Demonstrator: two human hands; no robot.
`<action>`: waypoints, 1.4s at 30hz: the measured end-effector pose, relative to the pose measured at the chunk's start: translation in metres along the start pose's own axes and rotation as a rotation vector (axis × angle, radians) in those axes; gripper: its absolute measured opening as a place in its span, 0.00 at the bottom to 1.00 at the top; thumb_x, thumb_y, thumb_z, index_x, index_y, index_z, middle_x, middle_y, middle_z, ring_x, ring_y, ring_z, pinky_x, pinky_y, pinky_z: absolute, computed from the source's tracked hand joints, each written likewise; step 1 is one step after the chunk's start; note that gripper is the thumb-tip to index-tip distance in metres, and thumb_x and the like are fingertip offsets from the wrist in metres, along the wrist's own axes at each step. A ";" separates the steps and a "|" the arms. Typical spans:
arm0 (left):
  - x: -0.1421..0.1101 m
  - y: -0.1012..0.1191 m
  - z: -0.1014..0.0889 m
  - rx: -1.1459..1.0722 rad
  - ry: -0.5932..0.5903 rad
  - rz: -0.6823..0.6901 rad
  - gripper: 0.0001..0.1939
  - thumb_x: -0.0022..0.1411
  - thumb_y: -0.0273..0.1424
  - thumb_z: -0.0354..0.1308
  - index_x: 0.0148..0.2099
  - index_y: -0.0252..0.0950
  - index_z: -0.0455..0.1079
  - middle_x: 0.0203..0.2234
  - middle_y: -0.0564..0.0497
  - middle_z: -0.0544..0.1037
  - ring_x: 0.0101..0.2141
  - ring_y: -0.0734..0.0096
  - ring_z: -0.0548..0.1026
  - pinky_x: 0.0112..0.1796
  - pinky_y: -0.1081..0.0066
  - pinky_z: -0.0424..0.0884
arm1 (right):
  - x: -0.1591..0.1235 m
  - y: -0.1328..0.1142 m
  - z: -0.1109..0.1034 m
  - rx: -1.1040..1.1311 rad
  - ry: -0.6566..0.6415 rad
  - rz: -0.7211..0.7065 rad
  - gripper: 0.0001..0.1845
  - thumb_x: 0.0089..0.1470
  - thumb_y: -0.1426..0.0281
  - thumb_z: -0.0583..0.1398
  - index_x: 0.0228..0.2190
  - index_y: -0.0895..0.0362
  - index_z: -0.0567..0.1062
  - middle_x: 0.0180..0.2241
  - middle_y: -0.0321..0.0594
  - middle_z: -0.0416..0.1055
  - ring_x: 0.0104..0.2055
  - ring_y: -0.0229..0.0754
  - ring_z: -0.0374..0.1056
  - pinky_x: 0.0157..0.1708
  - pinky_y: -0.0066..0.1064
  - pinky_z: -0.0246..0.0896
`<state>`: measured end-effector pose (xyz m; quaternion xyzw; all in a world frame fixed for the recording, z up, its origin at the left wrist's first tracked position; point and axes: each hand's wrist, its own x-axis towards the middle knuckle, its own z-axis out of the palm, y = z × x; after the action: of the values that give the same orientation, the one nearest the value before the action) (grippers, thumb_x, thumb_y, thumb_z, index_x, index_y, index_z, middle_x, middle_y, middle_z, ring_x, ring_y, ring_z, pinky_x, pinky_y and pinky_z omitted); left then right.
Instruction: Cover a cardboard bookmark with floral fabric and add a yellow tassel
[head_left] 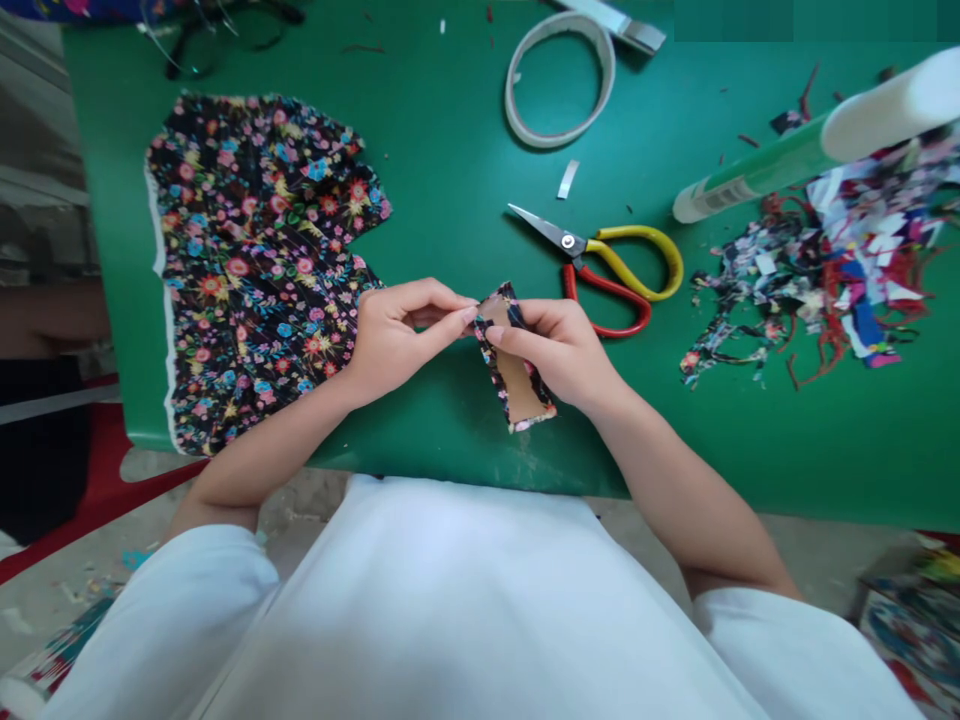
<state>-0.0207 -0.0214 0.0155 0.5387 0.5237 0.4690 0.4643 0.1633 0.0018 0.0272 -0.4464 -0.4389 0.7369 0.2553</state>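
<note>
Green tabletop (450, 180) fills most of the frame, and the risks sit on it in order of size. Largest is the floral cloth (255, 260) at the left, which lies flat with its lower edge at the tabletop's near rim; a brush from the left forearm could probably drag it off onto the floor.

At the right, a heap of scraps (825, 260) spreads loose beside a glue tube (810, 140) lying on its side at the upper right. That tube looks round, so a knock might set it rolling into the scraps.

Scissors (607, 265) lie just above the right hand, blades slightly apart and pointing to the upper left; a careless reach past them could catch a finger. A tape ring (559, 80) rests at top centre, well apart from the work.

Smallest, at the frame's centre, is the card strip (516, 380), brown on its face with floral cloth wrapped over its edges. The left hand (397, 335) pinches its upper end between thumb and forefinger; the right hand (559, 350) grasps it along its right side, fingers curled behind. It seems held just above the tabletop's near edge. If the pinch slips, the folded cloth edge would likely lift or crease unevenly, and if any adhesive is there it could hold it crooked; whether there is, I cannot tell.
</note>
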 end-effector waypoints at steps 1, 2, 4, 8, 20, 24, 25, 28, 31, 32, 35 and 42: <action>0.000 -0.001 -0.001 0.014 -0.012 0.028 0.15 0.59 0.43 0.68 0.33 0.36 0.78 0.28 0.54 0.83 0.27 0.76 0.82 0.31 0.76 0.81 | 0.000 -0.001 0.000 0.040 -0.009 0.035 0.12 0.43 0.64 0.68 0.23 0.59 0.75 0.19 0.31 0.65 0.20 0.30 0.56 0.20 0.24 0.50; 0.001 -0.002 -0.002 0.024 -0.028 0.053 0.14 0.60 0.43 0.67 0.33 0.36 0.78 0.29 0.54 0.83 0.27 0.76 0.82 0.31 0.76 0.81 | 0.000 -0.001 -0.001 0.078 -0.020 0.074 0.12 0.43 0.64 0.68 0.22 0.59 0.74 0.18 0.31 0.64 0.19 0.30 0.56 0.19 0.24 0.49; 0.001 -0.004 -0.005 0.020 -0.067 0.106 0.13 0.62 0.41 0.66 0.34 0.36 0.79 0.30 0.53 0.84 0.28 0.75 0.82 0.31 0.76 0.81 | 0.000 -0.003 -0.002 0.134 -0.047 0.145 0.12 0.43 0.63 0.67 0.20 0.58 0.73 0.16 0.31 0.63 0.17 0.30 0.55 0.17 0.24 0.48; 0.001 -0.008 -0.010 -0.022 -0.145 0.220 0.08 0.64 0.37 0.64 0.41 0.39 0.80 0.34 0.52 0.84 0.31 0.73 0.84 0.34 0.74 0.82 | 0.002 -0.006 -0.006 0.165 -0.099 0.209 0.14 0.42 0.63 0.68 0.18 0.57 0.70 0.14 0.32 0.64 0.15 0.31 0.55 0.15 0.25 0.46; 0.007 -0.006 -0.017 0.291 -0.168 0.348 0.12 0.61 0.44 0.66 0.34 0.41 0.81 0.28 0.52 0.83 0.31 0.72 0.82 0.36 0.71 0.79 | 0.004 -0.004 -0.012 0.273 -0.223 0.285 0.13 0.40 0.66 0.70 0.19 0.59 0.72 0.13 0.32 0.63 0.13 0.31 0.55 0.13 0.25 0.47; 0.010 -0.008 -0.024 0.308 -0.291 0.346 0.13 0.64 0.44 0.64 0.35 0.40 0.80 0.29 0.51 0.83 0.33 0.73 0.83 0.38 0.72 0.79 | 0.005 -0.005 -0.012 0.301 -0.250 0.312 0.11 0.40 0.68 0.68 0.19 0.60 0.73 0.13 0.32 0.63 0.13 0.31 0.56 0.13 0.25 0.49; 0.010 -0.008 -0.026 0.304 -0.321 0.353 0.12 0.64 0.43 0.64 0.35 0.41 0.80 0.30 0.51 0.83 0.34 0.73 0.83 0.39 0.73 0.79 | 0.005 -0.005 -0.013 0.298 -0.252 0.325 0.10 0.40 0.68 0.68 0.19 0.60 0.73 0.13 0.33 0.64 0.13 0.31 0.56 0.13 0.25 0.49; 0.012 -0.008 -0.033 0.299 -0.408 0.458 0.05 0.63 0.35 0.65 0.36 0.41 0.80 0.32 0.51 0.85 0.36 0.73 0.84 0.41 0.73 0.80 | 0.006 -0.006 -0.013 0.271 -0.272 0.365 0.09 0.39 0.68 0.68 0.19 0.61 0.74 0.13 0.34 0.65 0.13 0.32 0.58 0.13 0.25 0.50; 0.013 -0.004 -0.036 0.315 -0.502 0.438 0.03 0.61 0.30 0.67 0.33 0.40 0.81 0.33 0.50 0.85 0.37 0.70 0.84 0.41 0.73 0.80 | 0.006 -0.008 -0.014 0.246 -0.287 0.398 0.10 0.39 0.67 0.68 0.19 0.60 0.74 0.14 0.35 0.66 0.13 0.32 0.58 0.12 0.25 0.50; 0.014 -0.003 -0.037 0.318 -0.526 0.377 0.03 0.60 0.32 0.67 0.33 0.40 0.81 0.33 0.50 0.85 0.37 0.68 0.84 0.41 0.72 0.80 | 0.006 -0.009 -0.014 0.235 -0.288 0.405 0.11 0.39 0.67 0.68 0.19 0.60 0.73 0.14 0.35 0.66 0.13 0.32 0.57 0.12 0.25 0.48; 0.013 -0.003 -0.035 0.304 -0.510 0.232 0.08 0.61 0.37 0.67 0.34 0.39 0.81 0.34 0.49 0.85 0.38 0.66 0.84 0.42 0.70 0.81 | 0.005 -0.011 -0.014 0.201 -0.275 0.387 0.14 0.40 0.66 0.69 0.18 0.58 0.71 0.13 0.32 0.63 0.13 0.29 0.53 0.11 0.24 0.44; 0.006 -0.011 -0.022 0.197 -0.235 0.207 0.12 0.62 0.42 0.65 0.44 0.42 0.76 0.35 0.52 0.85 0.37 0.71 0.84 0.42 0.72 0.80 | -0.003 -0.014 -0.016 0.144 -0.271 0.252 0.19 0.44 0.60 0.71 0.19 0.57 0.70 0.13 0.30 0.62 0.13 0.30 0.54 0.13 0.24 0.45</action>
<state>-0.0437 -0.0148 0.0077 0.6838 0.4511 0.3946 0.4162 0.1784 0.0123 0.0372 -0.3751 -0.3561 0.8458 0.1309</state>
